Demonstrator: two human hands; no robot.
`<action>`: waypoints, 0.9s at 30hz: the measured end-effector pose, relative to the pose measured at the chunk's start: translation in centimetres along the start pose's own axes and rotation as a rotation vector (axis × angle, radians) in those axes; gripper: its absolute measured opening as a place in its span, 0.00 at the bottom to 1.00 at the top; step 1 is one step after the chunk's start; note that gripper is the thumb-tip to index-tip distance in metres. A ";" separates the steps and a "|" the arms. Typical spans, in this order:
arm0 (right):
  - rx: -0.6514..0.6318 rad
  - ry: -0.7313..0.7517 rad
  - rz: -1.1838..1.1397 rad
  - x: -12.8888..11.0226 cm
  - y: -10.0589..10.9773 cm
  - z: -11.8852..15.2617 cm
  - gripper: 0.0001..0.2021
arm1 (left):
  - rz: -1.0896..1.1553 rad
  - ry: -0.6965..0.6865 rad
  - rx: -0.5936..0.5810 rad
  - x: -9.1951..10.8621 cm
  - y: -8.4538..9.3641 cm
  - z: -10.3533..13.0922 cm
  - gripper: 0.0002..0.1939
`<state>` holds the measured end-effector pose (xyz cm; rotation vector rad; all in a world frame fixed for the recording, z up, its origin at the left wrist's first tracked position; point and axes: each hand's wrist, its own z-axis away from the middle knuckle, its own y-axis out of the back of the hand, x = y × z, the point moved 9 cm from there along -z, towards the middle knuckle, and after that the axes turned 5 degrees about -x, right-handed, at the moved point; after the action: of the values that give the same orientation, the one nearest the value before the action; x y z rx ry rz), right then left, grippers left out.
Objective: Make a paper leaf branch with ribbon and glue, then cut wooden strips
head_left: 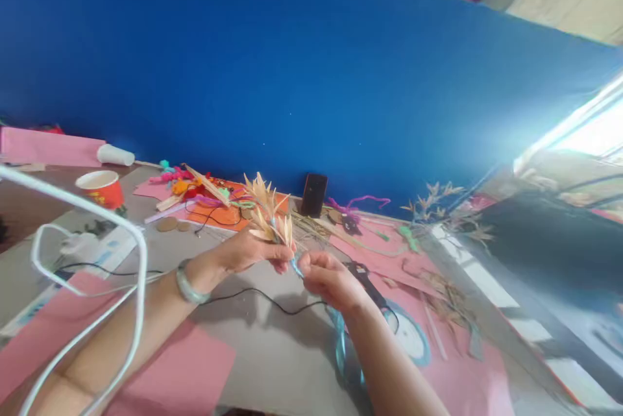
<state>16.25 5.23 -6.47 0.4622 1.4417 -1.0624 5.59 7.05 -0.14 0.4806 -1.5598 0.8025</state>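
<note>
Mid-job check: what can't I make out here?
All in the head view:
- Tan dried-leaf flower: base hidden by left hand.
- Shiny light-blue ribbon: part hidden by right hand.
- Thick white cable: cut off at left and bottom edges.
- Red-and-white paper cup: print too small, blurred.

Left wrist: one chunky, smooth, rounded bangle in pale grey-green [189, 285], kinda glossy, goes right around; stone or glass, honestly can't tell which
Bangle markings: too soft a picture to make any out
Left forearm [141, 331]: bare all the way up to a crease at the elbow, tapers toward the wrist
Left hand [246, 250]: bare, slim fingers
Right hand [328, 276]: bare too, knuckles rounded
Right forearm [384, 357]: bare from wrist to picture edge, widens toward the elbow
Fingernails: too small and blurry to describe, sorry
</note>
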 end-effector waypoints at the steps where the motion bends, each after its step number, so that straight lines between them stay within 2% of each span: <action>1: -0.022 -0.006 -0.018 0.2 -0.2 0.0 0.12 | 0.015 -0.020 0.003 0.0 -0.1 -0.1 0.10; 6: -0.089 0.018 -0.124 0.8 -1.2 -0.3 0.14 | 0.090 -0.108 0.049 -0.9 0.3 -0.5 0.12; 9: -0.065 0.072 -0.187 0.9 -2.0 -0.7 0.14 | 0.088 -0.167 0.152 -1.4 1.5 -0.5 0.11; 11: -0.023 0.103 -0.226 0.9 -2.6 -0.9 0.13 | -0.044 -0.213 0.268 -1.0 2.6 -0.1 0.12; 13: 0.032 0.124 -0.239 0.9 -3.0 -0.8 0.13 | -0.280 -0.257 0.371 0.1 3.4 0.3 0.12; 16: 0.131 0.144 -0.115 0.1 -3.1 0.2 0.16 | -0.606 -0.366 0.422 2.3 3.2 0.8 0.13; 19: 0.258 0.150 0.283 -2.4 -2.3 2.0 0.17 | -0.731 -0.446 0.388 3.4 2.4 0.8 0.14; 22: 0.454 0.194 0.682 -6.5 -0.5 4.0 0.15 | -0.697 -0.413 0.245 2.9 1.4 0.3 0.15; 24: 0.516 0.225 0.752 -8.4 0.7 4.4 0.16 | -0.567 -0.357 0.128 2.1 0.8 0.1 0.13; 27: 0.414 0.194 0.606 -8.0 1.9 2.9 0.17 | -0.304 -0.251 0.038 1.0 0.4 0.2 0.10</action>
<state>20.97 6.19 0.77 1.2414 1.1225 -0.8240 4.98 7.31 0.71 0.8500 -1.6500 0.5536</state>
